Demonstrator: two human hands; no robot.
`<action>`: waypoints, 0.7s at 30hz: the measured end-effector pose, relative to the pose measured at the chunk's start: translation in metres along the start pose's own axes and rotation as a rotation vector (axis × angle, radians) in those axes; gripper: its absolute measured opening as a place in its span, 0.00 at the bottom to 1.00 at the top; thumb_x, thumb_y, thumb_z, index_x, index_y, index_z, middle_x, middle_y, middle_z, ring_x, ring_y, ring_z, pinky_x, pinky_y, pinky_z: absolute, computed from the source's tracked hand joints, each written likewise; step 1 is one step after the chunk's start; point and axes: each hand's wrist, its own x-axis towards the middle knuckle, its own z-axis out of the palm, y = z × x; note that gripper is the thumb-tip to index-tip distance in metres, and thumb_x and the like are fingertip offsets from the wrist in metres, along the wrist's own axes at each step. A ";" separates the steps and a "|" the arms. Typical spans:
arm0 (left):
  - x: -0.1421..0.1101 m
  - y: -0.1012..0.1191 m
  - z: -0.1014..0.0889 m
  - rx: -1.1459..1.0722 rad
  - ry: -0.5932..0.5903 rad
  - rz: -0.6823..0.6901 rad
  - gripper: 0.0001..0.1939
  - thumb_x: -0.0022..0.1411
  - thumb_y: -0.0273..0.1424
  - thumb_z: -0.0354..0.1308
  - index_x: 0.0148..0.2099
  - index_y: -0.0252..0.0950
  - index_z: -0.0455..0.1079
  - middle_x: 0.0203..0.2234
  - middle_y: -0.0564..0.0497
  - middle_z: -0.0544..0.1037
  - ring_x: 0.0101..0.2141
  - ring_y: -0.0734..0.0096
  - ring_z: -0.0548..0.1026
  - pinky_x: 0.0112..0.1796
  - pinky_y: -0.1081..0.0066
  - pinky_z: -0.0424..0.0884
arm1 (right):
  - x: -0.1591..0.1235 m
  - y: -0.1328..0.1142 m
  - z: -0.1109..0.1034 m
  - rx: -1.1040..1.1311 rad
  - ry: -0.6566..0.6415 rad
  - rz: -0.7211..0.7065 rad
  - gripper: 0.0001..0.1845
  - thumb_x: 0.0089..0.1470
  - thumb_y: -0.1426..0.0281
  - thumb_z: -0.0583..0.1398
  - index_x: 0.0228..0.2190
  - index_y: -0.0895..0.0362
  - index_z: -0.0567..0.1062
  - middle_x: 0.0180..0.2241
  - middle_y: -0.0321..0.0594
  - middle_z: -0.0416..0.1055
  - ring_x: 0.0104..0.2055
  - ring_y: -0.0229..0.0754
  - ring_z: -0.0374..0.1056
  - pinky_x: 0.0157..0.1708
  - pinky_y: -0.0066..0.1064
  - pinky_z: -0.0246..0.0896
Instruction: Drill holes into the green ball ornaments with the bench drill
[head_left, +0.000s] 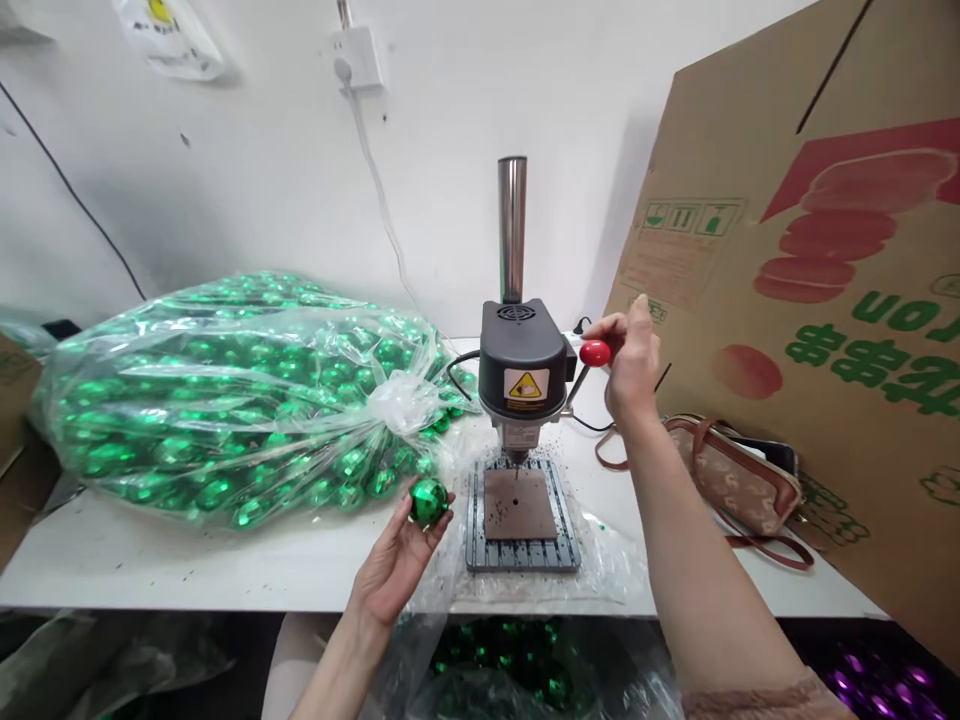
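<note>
In my left hand (397,565) is a shiny green faceted ball (429,501), held at the fingertips left of the drill press base. My right hand (634,362) is curled at the red knob of the drill press lever (595,353), with part of its fingers hidden. Between my hands stands a small bench drill press (523,350) with a dark motor head. Its thin bit (516,471) points down over a brown square plate (520,520) with a hole in it. The plate lies on the slotted grey base (480,556), apart from the ball, with dark shavings scattered around.
A tied clear bag (225,400) full of green balls covers the left of the white table (150,570). At right are a brown handbag (739,480) and a tall cardboard box (712,330). Below the table edge, more green balls (510,660) sit in plastic; purple ones (885,685) lie right.
</note>
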 end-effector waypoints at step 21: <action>-0.030 -0.033 -0.007 0.480 0.021 0.121 0.32 0.59 0.50 0.67 0.57 0.39 0.62 0.38 0.45 0.80 0.30 0.68 0.78 0.33 0.70 0.75 | -0.034 0.030 -0.012 -0.216 -0.018 0.066 0.21 0.58 0.51 0.57 0.34 0.55 0.77 0.37 0.39 0.72 0.38 0.35 0.67 0.46 0.36 0.66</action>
